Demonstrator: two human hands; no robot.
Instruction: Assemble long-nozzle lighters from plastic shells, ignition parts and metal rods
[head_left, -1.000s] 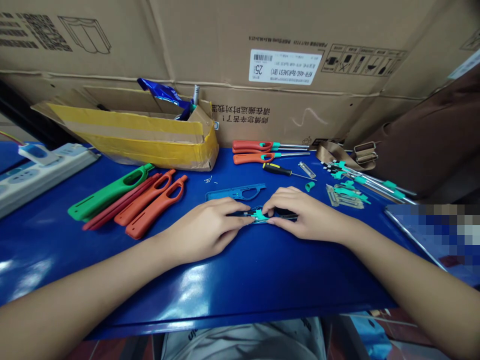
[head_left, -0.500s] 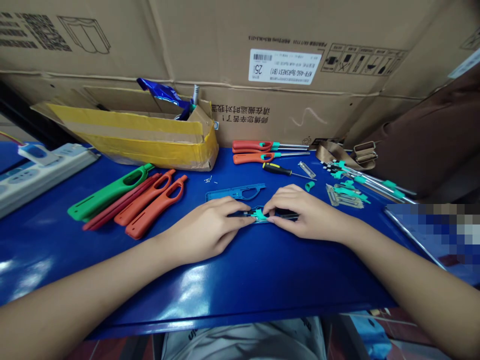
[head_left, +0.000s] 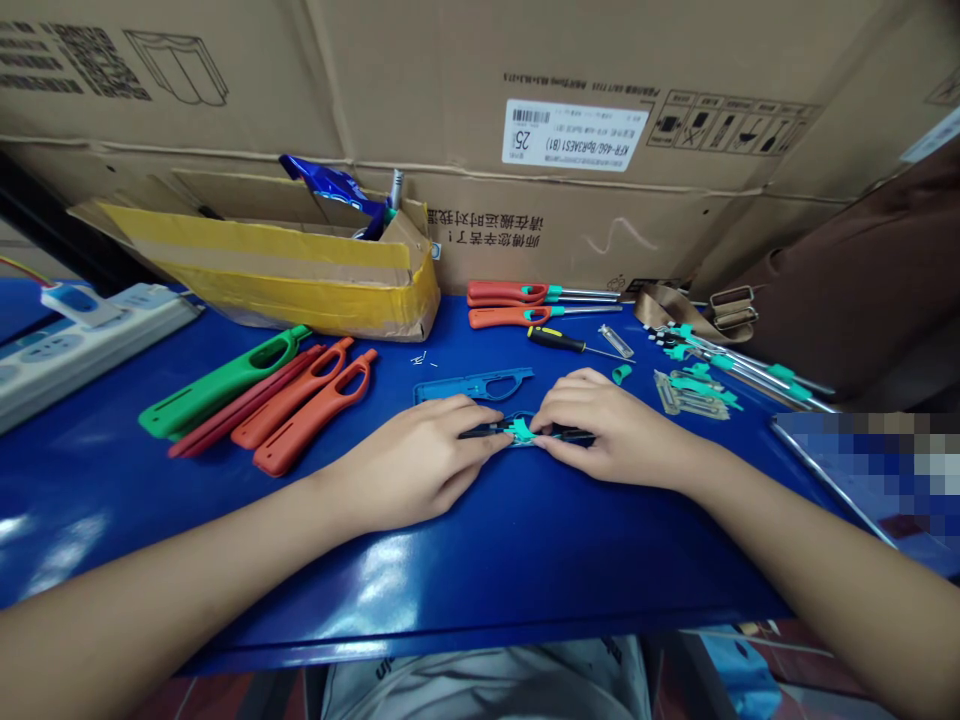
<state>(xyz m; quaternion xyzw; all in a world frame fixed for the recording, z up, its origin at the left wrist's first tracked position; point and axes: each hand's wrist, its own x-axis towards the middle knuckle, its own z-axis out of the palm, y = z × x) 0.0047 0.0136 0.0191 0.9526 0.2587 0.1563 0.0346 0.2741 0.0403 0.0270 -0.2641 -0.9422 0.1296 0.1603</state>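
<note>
Left hand (head_left: pixel 420 455): palm down on the worktop (head_left: pixel 487 545), fingers curled narrow, thumb and forefinger tips pinched on the left end of a blue shell (head_left: pixel 525 418). Right hand (head_left: pixel 615 425): same posture, fingertips closed on the right end of the same shell. The shell lies flat near the middle of the worktop, between the two hands. A teal insert (head_left: pixel 519 431) sits in it, with a dark rod (head_left: pixel 574 436) along its length.

Just behind the hands, toward the back edge: a second blue half-shell (head_left: pixel 472 385), lying flat and apart from them. Further back: two orange lighters (head_left: pixel 517 304) with metal tubes, side by side, and a small black-handled screwdriver (head_left: pixel 562 342).

Right side: a loose teal cap (head_left: pixel 620 374), teal-and-metal parts (head_left: pixel 697 392) and metal tubes (head_left: pixel 750 365) in a cluster. Beyond them, at the back right corner, are a brown strap (head_left: pixel 667 303) and a brown bag (head_left: pixel 862 260).

Left side: two orange shells (head_left: pixel 307 415), a dark red shell (head_left: pixel 240 405) and a green shell (head_left: pixel 225 380), lying parallel and touching. Behind them is an open yellow-taped box (head_left: pixel 300 275). A white power strip (head_left: pixel 82 335) lies at the left edge.

Surface: glossy blue, reflecting light. Large cardboard cartons (head_left: pixel 450 100) close off the back edge.
</note>
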